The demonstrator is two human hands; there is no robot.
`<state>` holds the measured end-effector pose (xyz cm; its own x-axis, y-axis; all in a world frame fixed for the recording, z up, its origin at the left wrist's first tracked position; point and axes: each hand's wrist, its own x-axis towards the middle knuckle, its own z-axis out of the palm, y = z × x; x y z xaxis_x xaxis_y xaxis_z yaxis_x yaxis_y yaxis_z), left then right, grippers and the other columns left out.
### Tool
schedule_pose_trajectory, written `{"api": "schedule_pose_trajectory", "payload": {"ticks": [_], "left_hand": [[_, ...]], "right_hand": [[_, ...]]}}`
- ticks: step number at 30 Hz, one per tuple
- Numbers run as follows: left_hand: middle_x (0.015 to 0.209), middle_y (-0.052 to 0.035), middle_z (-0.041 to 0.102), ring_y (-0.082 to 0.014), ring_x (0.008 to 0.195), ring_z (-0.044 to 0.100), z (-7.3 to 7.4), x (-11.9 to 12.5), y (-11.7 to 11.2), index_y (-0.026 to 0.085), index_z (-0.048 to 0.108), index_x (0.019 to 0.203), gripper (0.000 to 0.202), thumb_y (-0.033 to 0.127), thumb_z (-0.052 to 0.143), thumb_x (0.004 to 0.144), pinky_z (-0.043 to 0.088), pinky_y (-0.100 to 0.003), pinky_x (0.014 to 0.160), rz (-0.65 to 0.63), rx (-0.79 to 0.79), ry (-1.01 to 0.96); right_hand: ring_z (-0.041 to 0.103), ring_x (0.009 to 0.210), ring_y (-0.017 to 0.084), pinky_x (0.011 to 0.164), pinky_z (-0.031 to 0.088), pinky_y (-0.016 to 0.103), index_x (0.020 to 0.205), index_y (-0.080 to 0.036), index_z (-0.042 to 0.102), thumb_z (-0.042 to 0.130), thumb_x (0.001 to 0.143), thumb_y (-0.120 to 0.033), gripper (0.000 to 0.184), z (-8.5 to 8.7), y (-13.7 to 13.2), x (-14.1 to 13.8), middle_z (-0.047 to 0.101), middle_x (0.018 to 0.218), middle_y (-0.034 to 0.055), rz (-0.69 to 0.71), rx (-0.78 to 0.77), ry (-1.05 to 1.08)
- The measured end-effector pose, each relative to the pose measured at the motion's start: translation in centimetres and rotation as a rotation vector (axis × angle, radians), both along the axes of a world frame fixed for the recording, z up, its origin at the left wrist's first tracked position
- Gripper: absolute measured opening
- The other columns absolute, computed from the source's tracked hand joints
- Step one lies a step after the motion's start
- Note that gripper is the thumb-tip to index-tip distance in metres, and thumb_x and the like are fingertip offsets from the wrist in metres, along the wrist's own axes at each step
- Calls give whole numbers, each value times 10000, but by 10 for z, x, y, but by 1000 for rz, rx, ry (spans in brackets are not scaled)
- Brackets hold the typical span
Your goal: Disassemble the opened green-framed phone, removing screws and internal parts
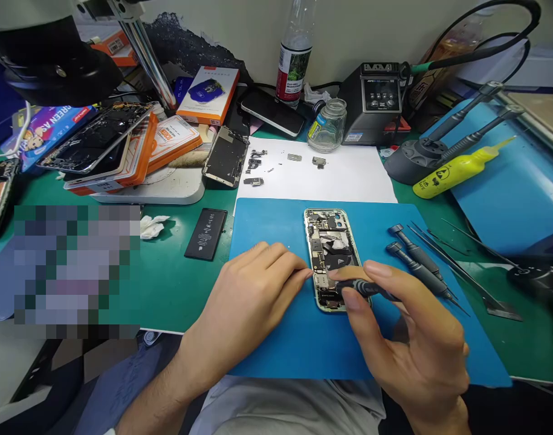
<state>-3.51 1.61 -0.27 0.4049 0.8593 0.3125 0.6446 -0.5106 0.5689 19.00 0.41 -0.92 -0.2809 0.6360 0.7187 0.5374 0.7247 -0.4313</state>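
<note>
An opened phone lies on the blue mat with its circuit board and inner parts showing. My left hand has its thumb and forefinger pinched at the phone's left edge. Between the thumb and fingers of my right hand is a dark screwdriver, tilted low over the lower part of the phone; its tip is hard to make out. Two more screwdrivers rest to the right of the phone. Further left, a black phone battery lies flat on the green mat.
White paper behind the blue mat bears small metal parts. Tweezers lie at the right, near a yellow dispenser bottle. A glass jar stands at the back. Phones and boxes are stacked left, below a microscope.
</note>
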Motion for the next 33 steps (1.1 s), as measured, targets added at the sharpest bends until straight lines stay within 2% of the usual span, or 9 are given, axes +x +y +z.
{"api": "schedule_pose_trajectory", "payload": {"ticks": [3,7,10,13,16,19,23,28,33], "left_hand": [[998,-10,754,-212,887,680,0,0,0,186,728,1051,201,249,600,1193,482,-381,808,-1,-7,-1],[994,-12,751,-210,890,678,0,-1,1,187,724,1044,216,260,592,1198,484,-379,823,-2,-6,0],[990,-13,752,-209,885,677,-1,-1,1,189,724,1046,216,264,592,1199,485,-372,821,-3,-9,0],[992,-15,755,-209,891,680,-1,-1,1,191,725,1045,224,272,588,1202,482,-368,822,-2,-4,2],[983,-13,752,-205,886,677,-1,-1,1,191,723,1035,234,276,585,1204,479,-366,829,-1,-4,7],[981,-15,752,-205,887,673,-1,-1,1,188,723,1035,244,281,578,1208,479,-368,839,-4,-2,6],[979,-16,750,-206,881,667,-1,-1,0,184,729,1033,257,279,570,1210,476,-375,832,-3,-3,4],[989,-9,750,-202,881,656,-2,0,0,186,725,1041,251,277,565,1212,478,-383,839,-5,3,9],[998,-9,755,-203,885,658,-1,0,1,183,729,1043,250,281,571,1210,483,-388,835,-5,3,11]], "right_hand": [[840,1181,277,918,752,444,1671,-278,536,706,975,24,778,-4,-1,1,810,1377,104,50,-52,46],[771,1332,281,1040,717,449,1659,-303,580,797,909,16,843,-4,2,0,759,1461,89,-16,32,20],[715,1422,300,1084,693,501,1690,-299,564,654,975,6,782,-5,3,0,672,1599,96,4,-3,54],[744,1361,316,1023,711,503,1717,-280,534,742,950,-20,836,-5,4,0,674,1586,117,14,-16,52],[783,1220,275,931,724,438,1666,-303,596,874,868,13,901,-3,3,0,747,1392,93,-50,59,12],[777,1072,222,890,708,395,1592,-293,663,883,842,55,856,1,2,0,772,1223,57,-87,90,-6],[790,1079,231,905,700,427,1621,-267,622,745,913,57,789,0,2,1,798,1273,60,24,-24,52],[808,1120,271,856,705,434,1534,-260,683,849,840,30,770,-3,2,3,800,1284,67,-32,25,60],[819,1171,306,887,712,478,1569,-270,668,765,912,-26,708,-5,2,5,816,1334,78,-28,-28,84]]}}
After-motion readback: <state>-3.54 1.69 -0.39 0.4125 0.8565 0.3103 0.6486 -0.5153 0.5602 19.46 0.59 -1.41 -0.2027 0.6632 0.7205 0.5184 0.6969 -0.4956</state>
